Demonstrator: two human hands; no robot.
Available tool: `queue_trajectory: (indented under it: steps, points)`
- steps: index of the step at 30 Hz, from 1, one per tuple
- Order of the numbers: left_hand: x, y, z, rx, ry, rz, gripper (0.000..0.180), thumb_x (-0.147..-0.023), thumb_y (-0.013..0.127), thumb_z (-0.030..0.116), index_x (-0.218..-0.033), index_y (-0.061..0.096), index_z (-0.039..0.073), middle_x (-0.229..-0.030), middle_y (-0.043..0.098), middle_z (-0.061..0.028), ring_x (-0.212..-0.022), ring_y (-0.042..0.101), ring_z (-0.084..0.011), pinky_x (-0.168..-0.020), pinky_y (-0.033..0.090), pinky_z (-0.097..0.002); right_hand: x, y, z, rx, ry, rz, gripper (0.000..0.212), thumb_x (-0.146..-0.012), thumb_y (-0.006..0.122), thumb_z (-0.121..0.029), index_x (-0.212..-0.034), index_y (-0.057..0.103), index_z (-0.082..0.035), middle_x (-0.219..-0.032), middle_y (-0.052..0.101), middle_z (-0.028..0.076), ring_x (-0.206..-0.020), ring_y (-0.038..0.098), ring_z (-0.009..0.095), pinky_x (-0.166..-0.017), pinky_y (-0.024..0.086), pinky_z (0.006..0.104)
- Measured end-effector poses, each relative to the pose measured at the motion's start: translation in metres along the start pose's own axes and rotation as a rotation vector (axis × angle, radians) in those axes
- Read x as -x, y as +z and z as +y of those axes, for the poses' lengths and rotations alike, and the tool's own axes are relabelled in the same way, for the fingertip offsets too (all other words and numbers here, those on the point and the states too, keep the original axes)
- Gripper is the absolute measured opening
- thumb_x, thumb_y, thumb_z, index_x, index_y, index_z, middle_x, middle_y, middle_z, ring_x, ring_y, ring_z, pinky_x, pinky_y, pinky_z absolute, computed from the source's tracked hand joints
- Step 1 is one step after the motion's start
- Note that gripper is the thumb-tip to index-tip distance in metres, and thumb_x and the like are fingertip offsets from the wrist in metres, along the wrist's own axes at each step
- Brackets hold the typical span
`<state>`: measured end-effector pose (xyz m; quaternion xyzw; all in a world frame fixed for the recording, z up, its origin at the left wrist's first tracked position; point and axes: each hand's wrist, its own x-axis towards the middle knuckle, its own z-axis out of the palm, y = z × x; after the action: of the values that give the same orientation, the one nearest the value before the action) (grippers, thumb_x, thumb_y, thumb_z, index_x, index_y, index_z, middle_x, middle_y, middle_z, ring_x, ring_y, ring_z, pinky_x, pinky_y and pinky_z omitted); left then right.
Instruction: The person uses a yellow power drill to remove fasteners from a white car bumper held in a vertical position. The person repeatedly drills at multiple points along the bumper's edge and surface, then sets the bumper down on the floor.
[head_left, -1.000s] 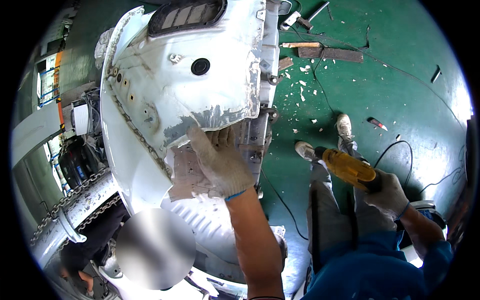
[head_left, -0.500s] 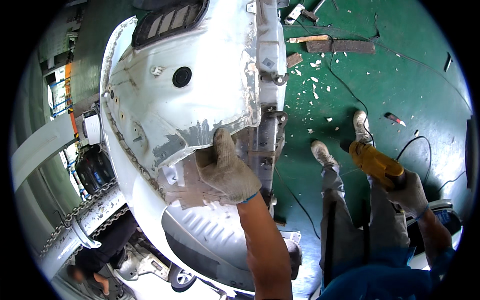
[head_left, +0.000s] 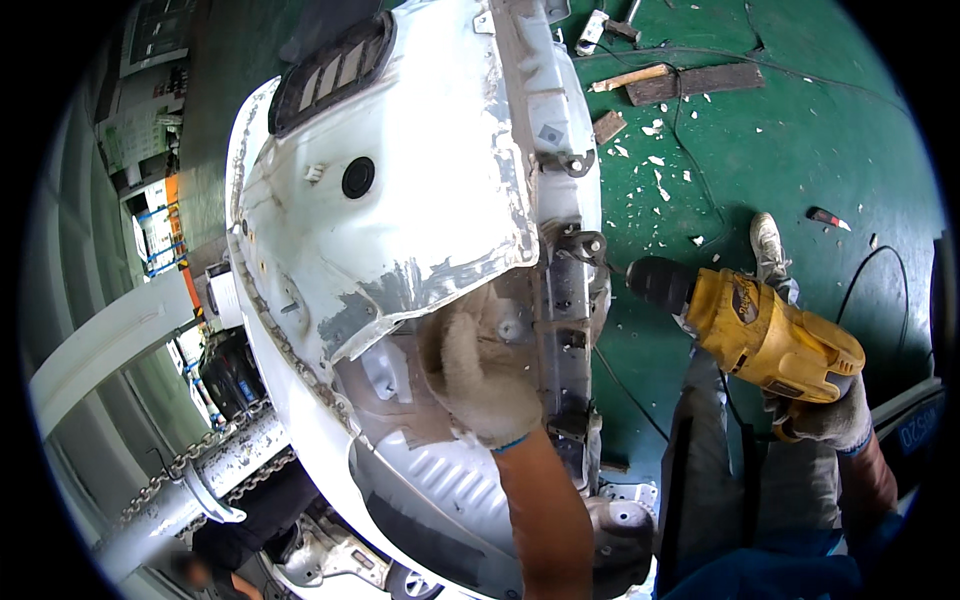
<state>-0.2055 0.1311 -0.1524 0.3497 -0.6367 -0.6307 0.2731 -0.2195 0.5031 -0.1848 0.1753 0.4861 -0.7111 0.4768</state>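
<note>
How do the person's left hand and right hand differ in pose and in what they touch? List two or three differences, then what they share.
The left hand lies flat against the white car body panel; the right hand is closed around the handle of a yellow power drill. The left hand reaches up in the middle of the view; the right hand sits low at the right. Both wear light work gloves.

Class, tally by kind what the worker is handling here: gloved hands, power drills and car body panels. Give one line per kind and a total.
Gloved hands: 2, left hand and right hand
Yellow power drill: 1
White car body panel: 1
Total: 4
</note>
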Motion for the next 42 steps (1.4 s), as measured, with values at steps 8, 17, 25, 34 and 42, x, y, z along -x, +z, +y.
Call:
queue_trajectory:
  steps: [8,17,25,34,42]
  points:
    - [-0.009,0.006,-0.022,0.097,0.126,-0.066,0.036,-0.097,0.05,0.012,-0.129,0.056,-0.004,-0.128,0.064,-0.0176,-0.117,0.064,-0.0291,-0.102,0.052,-0.0426,-0.012,-0.003,0.021,0.119,-0.09,0.055,0.066,-0.062,0.082,0.003,-0.124,0.059,0.001,-0.102,0.072,0.014,-0.09,0.072,0.025,-0.076,0.061,0.0382]
    - [-0.015,0.055,-0.03,-0.131,0.397,0.412,0.032,-0.091,0.061,0.016,-0.115,0.062,-0.006,-0.108,0.068,-0.0143,-0.095,0.068,-0.0222,-0.086,0.056,-0.0355,-0.109,-0.073,0.036,-0.129,0.058,-0.135,0.047,-0.08,0.079,-0.009,-0.123,0.063,0.0,-0.11,0.073,0.015,-0.099,0.072,0.031,-0.084,0.059,0.0429]
    - [-0.029,0.061,-0.05,-0.16,0.654,0.588,0.017,-0.086,0.062,0.006,-0.1,0.065,-0.004,-0.085,0.065,-0.0067,-0.07,0.06,-0.0128,-0.064,0.049,-0.0243,-0.246,-0.149,0.071,0.324,-0.339,-0.098,0.051,-0.079,0.078,-0.016,-0.124,0.062,0.001,-0.11,0.071,0.017,-0.095,0.071,0.03,-0.079,0.058,0.0421]
    - [-0.028,0.052,-0.08,-0.065,0.762,0.417,0.021,-0.091,0.062,0.006,-0.109,0.063,-0.004,-0.099,0.067,-0.0096,-0.09,0.064,-0.0156,-0.084,0.052,-0.0309,-0.326,-0.14,0.043,0.189,-0.444,-0.56,0.051,-0.085,0.07,-0.017,-0.129,0.055,0.006,-0.105,0.067,0.029,-0.085,0.07,0.041,-0.066,0.059,0.0498]
    - [-0.024,0.033,-0.085,-0.231,0.641,0.471,0.021,-0.098,0.066,0.019,-0.107,0.065,0.0,-0.086,0.064,-0.0027,-0.071,0.059,-0.0107,-0.065,0.052,-0.027,-0.292,-0.103,-0.019,-0.175,-0.177,-0.849,0.073,-0.077,0.081,-0.012,-0.14,0.046,0.002,-0.114,0.067,0.021,-0.097,0.068,0.035,-0.081,0.056,0.044]
